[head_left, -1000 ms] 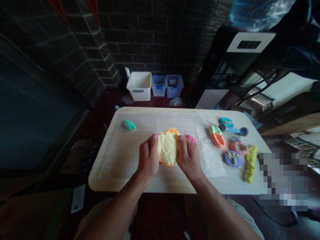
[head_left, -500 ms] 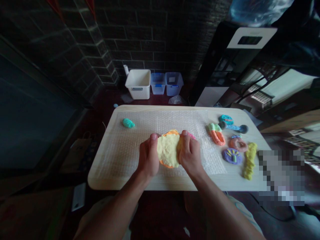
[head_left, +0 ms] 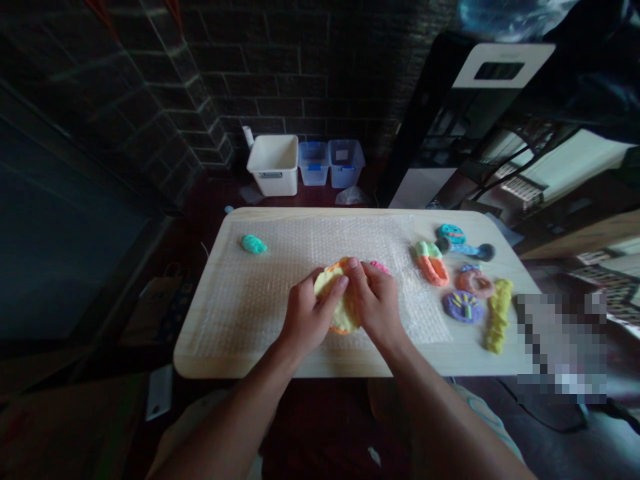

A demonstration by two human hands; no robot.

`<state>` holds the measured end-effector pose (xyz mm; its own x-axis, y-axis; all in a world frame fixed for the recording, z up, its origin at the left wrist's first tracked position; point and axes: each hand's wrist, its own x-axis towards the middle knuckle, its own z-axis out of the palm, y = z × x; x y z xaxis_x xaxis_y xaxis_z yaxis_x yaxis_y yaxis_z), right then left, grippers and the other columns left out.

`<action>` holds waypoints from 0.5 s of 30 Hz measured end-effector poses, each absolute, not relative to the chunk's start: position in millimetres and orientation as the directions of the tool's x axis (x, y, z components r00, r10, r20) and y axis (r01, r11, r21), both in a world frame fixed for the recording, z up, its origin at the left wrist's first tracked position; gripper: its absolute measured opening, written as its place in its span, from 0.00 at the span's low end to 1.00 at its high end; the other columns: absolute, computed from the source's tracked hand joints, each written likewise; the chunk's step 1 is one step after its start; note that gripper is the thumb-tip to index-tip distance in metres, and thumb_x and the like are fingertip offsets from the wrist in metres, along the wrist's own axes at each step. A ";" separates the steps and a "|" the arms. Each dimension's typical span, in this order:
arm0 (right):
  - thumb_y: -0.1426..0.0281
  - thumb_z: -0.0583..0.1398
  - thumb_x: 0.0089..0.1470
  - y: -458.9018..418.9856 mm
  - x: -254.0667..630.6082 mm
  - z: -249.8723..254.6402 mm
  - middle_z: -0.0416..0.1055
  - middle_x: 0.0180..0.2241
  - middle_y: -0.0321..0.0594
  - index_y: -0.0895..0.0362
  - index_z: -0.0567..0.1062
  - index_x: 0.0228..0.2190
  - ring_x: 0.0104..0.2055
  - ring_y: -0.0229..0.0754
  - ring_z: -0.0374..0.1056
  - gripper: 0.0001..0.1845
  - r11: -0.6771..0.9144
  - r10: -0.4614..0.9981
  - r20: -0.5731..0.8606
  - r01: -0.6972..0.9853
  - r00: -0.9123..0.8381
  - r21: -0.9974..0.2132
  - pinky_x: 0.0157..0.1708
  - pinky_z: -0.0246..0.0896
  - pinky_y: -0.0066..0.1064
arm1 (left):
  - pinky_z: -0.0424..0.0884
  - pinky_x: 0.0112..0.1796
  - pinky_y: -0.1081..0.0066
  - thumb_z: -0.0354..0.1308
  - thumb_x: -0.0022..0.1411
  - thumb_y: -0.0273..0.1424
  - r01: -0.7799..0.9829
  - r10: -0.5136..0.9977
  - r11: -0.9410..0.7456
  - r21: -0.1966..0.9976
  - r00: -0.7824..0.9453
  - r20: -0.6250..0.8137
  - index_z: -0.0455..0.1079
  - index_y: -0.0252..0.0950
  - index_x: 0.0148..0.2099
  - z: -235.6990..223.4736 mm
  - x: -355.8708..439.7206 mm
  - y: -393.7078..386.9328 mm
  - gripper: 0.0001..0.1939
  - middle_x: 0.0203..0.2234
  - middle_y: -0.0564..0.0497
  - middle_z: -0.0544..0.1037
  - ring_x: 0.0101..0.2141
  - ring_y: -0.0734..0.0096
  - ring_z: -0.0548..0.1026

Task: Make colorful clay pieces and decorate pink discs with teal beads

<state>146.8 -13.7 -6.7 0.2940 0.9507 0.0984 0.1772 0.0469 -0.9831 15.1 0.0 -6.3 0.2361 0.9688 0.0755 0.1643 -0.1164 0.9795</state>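
Grip, thumbs across yellow disc

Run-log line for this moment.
left hand: holding yellow-orange disc | right hand: holding same disc | pink piece: part hidden by right hand | green lump: on bubble wrap

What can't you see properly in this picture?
All in the head view:
Orange layer: mostly covered by the yellow piece.
Pink lump: partly hidden behind the right hand.
Left hand: some fingertips hidden behind the yellow piece.
Clear blue container: cut off by the top edge.
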 end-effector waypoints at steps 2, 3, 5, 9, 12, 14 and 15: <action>0.47 0.59 0.64 -13.7 148.2 -7.9 0.58 0.20 0.31 0.56 0.69 0.22 0.21 0.33 0.53 0.30 0.029 0.965 0.058 0.115 0.254 -0.993 0.19 0.47 0.26 | 0.71 0.35 0.71 0.59 0.70 0.44 0.188 0.971 -0.131 0.973 0.223 0.087 0.75 0.35 0.42 -5.9 14.9 -0.6 0.16 0.33 0.48 0.82 0.33 0.66 0.79; 0.46 0.60 0.63 -13.7 148.4 -8.2 0.60 0.20 0.32 0.57 0.70 0.23 0.21 0.34 0.54 0.29 0.019 0.972 0.039 0.089 0.232 -0.996 0.19 0.48 0.26 | 0.71 0.35 0.71 0.58 0.71 0.44 0.183 0.972 -0.130 0.975 0.216 0.089 0.76 0.35 0.43 -5.5 14.8 -0.9 0.17 0.33 0.48 0.82 0.33 0.66 0.79; 0.46 0.62 0.61 -13.6 148.0 -8.0 0.61 0.20 0.32 0.57 0.71 0.24 0.21 0.34 0.55 0.28 0.006 0.980 0.016 0.055 0.198 -0.998 0.18 0.49 0.25 | 0.71 0.34 0.71 0.57 0.72 0.44 0.122 0.975 -0.101 0.987 0.211 0.074 0.76 0.34 0.43 -4.8 15.0 -1.4 0.18 0.34 0.48 0.82 0.33 0.66 0.79; 0.47 0.64 0.59 -13.2 145.5 -3.7 0.62 0.20 0.31 0.57 0.72 0.24 0.20 0.33 0.56 0.27 -0.013 0.980 -0.019 -0.034 0.196 -0.999 0.17 0.50 0.24 | 0.71 0.33 0.71 0.54 0.73 0.45 0.075 0.977 -0.081 0.994 0.201 0.065 0.76 0.35 0.41 -4.2 15.5 -1.4 0.20 0.31 0.49 0.81 0.32 0.67 0.77; 0.49 0.65 0.59 -14.4 143.5 0.4 0.68 0.22 0.33 0.57 0.75 0.29 0.21 0.34 0.64 0.23 -0.049 0.980 -0.072 -0.127 0.186 -0.991 0.18 0.58 0.22 | 0.67 0.29 0.72 0.54 0.73 0.45 0.213 0.985 -0.137 0.967 0.130 0.111 0.74 0.35 0.36 -3.1 13.9 0.1 0.20 0.25 0.52 0.78 0.27 0.70 0.74; 0.50 0.66 0.59 -16.1 142.3 2.1 0.72 0.23 0.34 0.57 0.76 0.33 0.20 0.36 0.69 0.22 -0.106 0.986 -0.124 -0.154 0.112 -0.982 0.16 0.62 0.22 | 0.65 0.28 0.72 0.53 0.74 0.44 0.292 0.986 -0.164 0.942 0.074 0.149 0.73 0.35 0.34 -1.8 11.6 1.7 0.20 0.24 0.53 0.76 0.26 0.71 0.73; 0.49 0.65 0.59 -17.1 141.8 2.7 0.73 0.22 0.35 0.57 0.76 0.33 0.19 0.36 0.69 0.22 -0.141 0.987 -0.151 -0.154 0.058 -0.978 0.14 0.63 0.23 | 0.65 0.28 0.72 0.52 0.74 0.43 0.321 0.984 -0.176 0.930 0.056 0.167 0.72 0.35 0.33 -1.2 10.5 2.5 0.21 0.23 0.53 0.75 0.25 0.71 0.72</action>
<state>141.8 -17.1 2.7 0.0582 0.9868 -0.1509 -0.1535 -0.1405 -0.9781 10.5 2.5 -1.2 0.0561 0.9843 0.1671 0.3215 -0.1763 0.9304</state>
